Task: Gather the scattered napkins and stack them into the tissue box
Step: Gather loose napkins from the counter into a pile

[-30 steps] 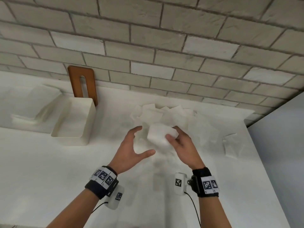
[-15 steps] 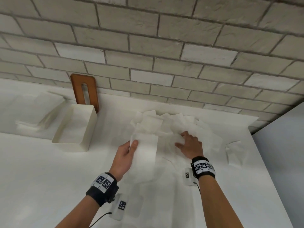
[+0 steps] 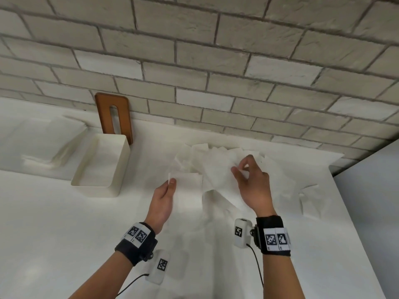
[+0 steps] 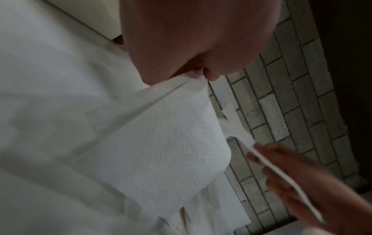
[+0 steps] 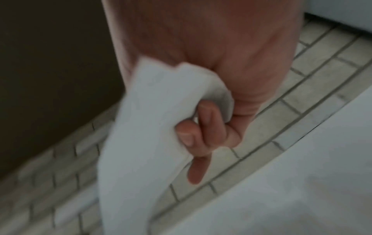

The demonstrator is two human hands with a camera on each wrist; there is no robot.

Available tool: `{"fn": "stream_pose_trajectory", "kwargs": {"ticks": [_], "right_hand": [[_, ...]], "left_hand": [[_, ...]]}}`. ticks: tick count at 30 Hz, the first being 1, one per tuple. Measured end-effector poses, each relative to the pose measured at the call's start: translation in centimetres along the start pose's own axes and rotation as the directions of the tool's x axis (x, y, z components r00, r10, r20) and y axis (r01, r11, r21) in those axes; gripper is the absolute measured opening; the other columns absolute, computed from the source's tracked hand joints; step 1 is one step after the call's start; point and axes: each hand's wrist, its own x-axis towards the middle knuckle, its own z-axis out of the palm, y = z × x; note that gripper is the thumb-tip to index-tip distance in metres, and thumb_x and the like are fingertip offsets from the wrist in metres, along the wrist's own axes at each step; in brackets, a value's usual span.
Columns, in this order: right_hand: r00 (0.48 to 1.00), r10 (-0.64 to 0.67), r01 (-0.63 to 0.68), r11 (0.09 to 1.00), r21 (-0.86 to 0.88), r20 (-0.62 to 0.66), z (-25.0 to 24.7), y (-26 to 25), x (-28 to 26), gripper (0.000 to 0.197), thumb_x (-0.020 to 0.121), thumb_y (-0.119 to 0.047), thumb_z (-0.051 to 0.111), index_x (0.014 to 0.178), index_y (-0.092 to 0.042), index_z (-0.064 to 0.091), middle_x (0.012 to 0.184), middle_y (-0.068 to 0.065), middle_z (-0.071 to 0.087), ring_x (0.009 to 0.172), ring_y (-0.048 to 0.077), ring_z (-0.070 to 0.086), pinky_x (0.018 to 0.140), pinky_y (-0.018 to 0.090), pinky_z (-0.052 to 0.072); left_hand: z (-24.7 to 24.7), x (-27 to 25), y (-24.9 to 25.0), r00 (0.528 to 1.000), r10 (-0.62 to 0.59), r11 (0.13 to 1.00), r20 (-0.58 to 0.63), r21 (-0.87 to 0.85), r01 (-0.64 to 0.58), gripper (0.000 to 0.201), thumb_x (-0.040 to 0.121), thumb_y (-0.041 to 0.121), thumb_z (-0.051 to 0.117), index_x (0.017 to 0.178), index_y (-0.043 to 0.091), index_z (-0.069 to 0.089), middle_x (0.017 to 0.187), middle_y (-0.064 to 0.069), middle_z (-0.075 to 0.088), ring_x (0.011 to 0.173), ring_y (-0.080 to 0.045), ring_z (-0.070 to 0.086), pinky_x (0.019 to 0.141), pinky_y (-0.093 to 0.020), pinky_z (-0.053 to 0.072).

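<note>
Two napkins are lifted clear of the desk (image 3: 64, 244), one per hand. My left hand (image 3: 163, 199) pinches the first napkin (image 3: 186, 188) at its upper left corner, thumb on top; the sheet hangs flat and folded, textured face toward the left wrist view. My right hand (image 3: 252, 186) has its grip clenched on the second napkin (image 3: 218, 173), thumb and curled fingers holding one edge while the rest of the sheet trails down and left toward the pile. In the right wrist view, the paper is bunched against the palm under two bent fingers (image 5: 207, 127).

The remaining scattered napkins (image 3: 207, 154) lie overlapping on the desk behind both hands, against the foot of the brick wall (image 3: 216, 61); one separate napkin (image 3: 308, 195) lies to the right, near the desk edge.

The tissue box (image 3: 103, 188) stands open on the desk, well left of the hands. Its brown slotted lid (image 3: 103, 113) leans upright against the wall just behind it.
</note>
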Motion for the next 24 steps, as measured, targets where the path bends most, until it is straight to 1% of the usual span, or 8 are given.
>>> {"fn": "stream_pose_trajectory", "kwargs": {"ticks": [3, 5, 9, 13, 15, 18, 21, 24], "right_hand": [[0.973, 0.228, -0.212, 0.952, -0.222, 0.046, 1.6, 2.2, -1.2, 0.026, 0.105, -0.045, 0.061, 0.101, -0.022, 0.05, 0.109, 0.004, 0.054, 0.087, 0.031, 0.06, 0.077, 0.038, 0.045], [0.964, 0.26, -0.239, 0.941, -0.238, 0.057, 2.3, 2.6, -2.2, 0.029, 0.105, -0.044, 0.062, 0.097, -0.019, 0.05, 0.102, 0.004, 0.05, 0.081, 0.031, 0.058, 0.071, 0.037, 0.044], [0.994, 0.067, -0.063, 0.997, -0.05, 0.081, 2.7, -1.9, -3.1, 0.036, 0.107, -0.031, 0.063, 0.083, -0.022, 0.037, 0.066, -0.005, 0.044, 0.055, 0.01, 0.044, 0.052, 0.024, 0.032], [0.989, -0.11, 0.099, 0.988, 0.115, 0.095, 3.4, -9.8, -3.7, 0.027, 0.105, -0.01, 0.062, 0.088, -0.02, 0.043, 0.067, -0.008, 0.043, 0.056, 0.011, 0.043, 0.055, 0.024, 0.034], [0.983, -0.177, 0.155, 0.945, 0.288, 0.051, 3.3, -13.8, -4.4, 0.021, 0.104, -0.003, 0.061, 0.096, -0.021, 0.053, 0.078, -0.011, 0.058, 0.064, 0.011, 0.052, 0.06, 0.025, 0.039], [0.976, -0.219, 0.187, 0.829, 0.527, -0.003, 3.6, -19.4, -6.0, 0.023, 0.104, 0.001, 0.062, 0.11, -0.019, 0.07, 0.112, -0.008, 0.074, 0.106, 0.015, 0.069, 0.084, 0.023, 0.05], [0.975, -0.221, 0.168, 0.789, 0.591, 0.018, 6.4, -21.8, -7.4, 0.032, 0.105, 0.0, 0.064, 0.127, -0.021, 0.072, 0.133, -0.008, 0.072, 0.132, 0.017, 0.063, 0.11, 0.03, 0.05], [0.984, -0.15, 0.067, 0.807, 0.587, 0.093, 11.5, -22.0, -8.4, 0.041, 0.105, -0.002, 0.064, 0.136, -0.028, 0.069, 0.142, -0.014, 0.067, 0.134, 0.013, 0.062, 0.11, 0.047, 0.055]], "left_hand": [[-1.2, -0.1, 0.0, 1.0, 0.002, 1.0, -0.016, 0.02, -0.002, 0.038, 0.114, 0.041, 0.042, 0.121, 0.025, 0.076, 0.118, 0.012, 0.079, 0.115, -0.008, 0.072, 0.113, -0.039, 0.049], [-2.3, -0.2, 0.0, 1.0, 0.003, 1.0, -0.03, 0.029, -0.003, 0.036, 0.114, 0.042, 0.043, 0.117, 0.029, 0.076, 0.116, 0.014, 0.079, 0.114, -0.005, 0.071, 0.113, -0.036, 0.049], [-4.4, -0.4, 0.5, 0.999, 0.012, 1.0, -0.043, -0.011, -0.013, 0.034, 0.112, 0.043, 0.048, 0.115, 0.028, 0.079, 0.111, 0.006, 0.081, 0.108, -0.016, 0.074, 0.102, -0.038, 0.054], [-6.8, -0.5, 1.4, 0.997, 0.012, 0.998, -0.072, -0.061, -0.016, 0.055, 0.099, 0.061, 0.065, 0.094, 0.006, 0.073, 0.083, -0.006, 0.064, 0.08, -0.022, 0.058, 0.076, -0.039, 0.046], [-8.4, -0.4, 2.1, 0.998, -0.004, 0.994, -0.066, -0.112, -0.004, 0.063, 0.094, 0.062, 0.072, 0.086, 0.0, 0.068, 0.08, -0.009, 0.058, 0.077, -0.023, 0.053, 0.075, -0.039, 0.043], [-10.9, 0.0, 3.4, 0.997, -0.029, 0.984, -0.066, -0.176, 0.017, 0.043, 0.096, 0.043, 0.076, 0.074, 0.006, 0.075, 0.077, -0.008, 0.071, 0.075, -0.022, 0.064, 0.075, -0.037, 0.051], [-13.5, 0.4, 4.8, 0.999, -0.003, 0.974, -0.046, -0.228, -0.007, 0.062, 0.092, 0.052, 0.078, 0.094, -0.01, 0.072, 0.097, -0.025, 0.077, 0.089, -0.032, 0.069, 0.085, -0.044, 0.053], [-15.8, 0.4, 6.6, 0.999, -0.044, 0.966, 0.023, -0.253, 0.049, 0.047, 0.108, 0.047, 0.054, 0.119, 0.008, 0.077, 0.117, -0.015, 0.079, 0.111, -0.029, 0.076, 0.1, -0.044, 0.056]]}}
